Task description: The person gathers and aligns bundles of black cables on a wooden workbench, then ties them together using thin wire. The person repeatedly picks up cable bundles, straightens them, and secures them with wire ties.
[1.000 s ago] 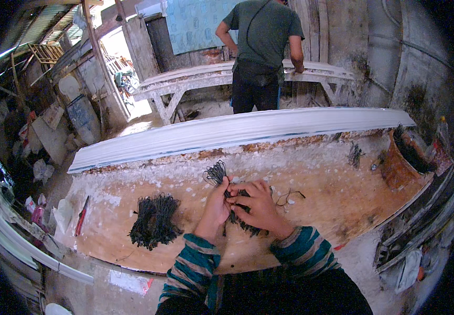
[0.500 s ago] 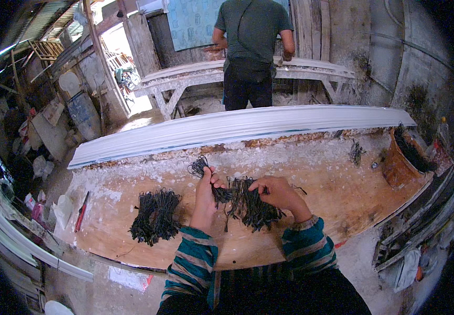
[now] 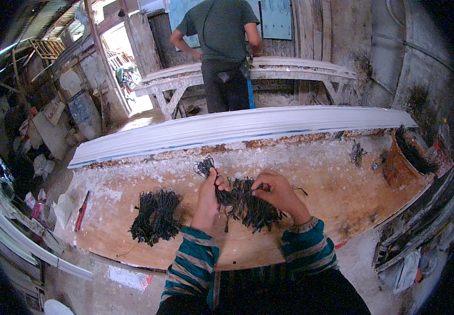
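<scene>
My left hand [image 3: 209,197] is closed round a bunch of thin black looped cords [image 3: 204,166]; the loops stick out above the fist and the tails hang below it. My right hand [image 3: 280,195] hovers over a loose pile of black cords [image 3: 257,214], thumb and fingertips pinched together. Whether a cord sits in that pinch is too small to make out. To the left, a thicker heap of the same black cords [image 3: 155,216] lies on the wooden table [image 3: 116,247]. The bunch's tails overlap the pile's left edge.
A long white moulding [image 3: 248,123] runs along the table's far edge. A brown bucket [image 3: 397,165] of black cords stands far right, near a small cord bunch [image 3: 357,153]. A red-handled tool [image 3: 81,211] lies left. A person [image 3: 224,47] stands at a bench [image 3: 305,72] beyond.
My right hand has lifted slightly from the pile. The bunch in my left hand has tilted a little to the right. The person beyond has moved to the left.
</scene>
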The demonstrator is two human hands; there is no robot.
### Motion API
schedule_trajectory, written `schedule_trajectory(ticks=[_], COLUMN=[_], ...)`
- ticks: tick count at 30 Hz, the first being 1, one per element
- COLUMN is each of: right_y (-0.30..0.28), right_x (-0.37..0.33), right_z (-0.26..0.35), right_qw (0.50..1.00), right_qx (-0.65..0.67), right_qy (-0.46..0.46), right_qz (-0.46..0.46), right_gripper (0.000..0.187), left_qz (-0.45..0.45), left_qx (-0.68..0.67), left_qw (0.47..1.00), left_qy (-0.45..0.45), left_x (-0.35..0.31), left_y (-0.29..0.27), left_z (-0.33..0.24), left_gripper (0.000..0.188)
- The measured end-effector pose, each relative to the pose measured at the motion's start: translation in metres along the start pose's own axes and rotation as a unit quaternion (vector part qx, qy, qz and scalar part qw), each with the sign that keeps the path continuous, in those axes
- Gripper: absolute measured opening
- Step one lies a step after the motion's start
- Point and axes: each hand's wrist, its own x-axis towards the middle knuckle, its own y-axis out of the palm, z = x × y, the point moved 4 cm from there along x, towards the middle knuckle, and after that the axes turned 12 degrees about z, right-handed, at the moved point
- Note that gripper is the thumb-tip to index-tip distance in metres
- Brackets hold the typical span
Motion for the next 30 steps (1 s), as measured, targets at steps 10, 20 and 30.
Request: schedule_trajectory(ticks=[10, 20, 30], right_y=[0.005, 0.01, -0.002], right_x=[-0.003, -0.002, 0.0], right_z=[-0.024, -0.015, 0.003], right_qw=[0.963, 0.993, 0.995], right_qx=[0.252, 0.11, 0.022], right_qy=[0.041, 0.031, 0.001], right_qz=[-0.081, -0.016, -0.098], right_gripper=[0.013, 0.016, 0.016], left_qz=[0.044, 0.052, 0.052], left_qx=[0.021, 0.019, 0.017], left_qw=[0.994, 0.995, 0.995], left_qy=[-0.095, -0.079, -0.078], left_x=[-0.001, -0.001, 0.0], left_y=[0.014, 0.013, 0.01], left_z=[0.017, 0.014, 0.011], left_gripper=[0.029, 0.031, 0.03])
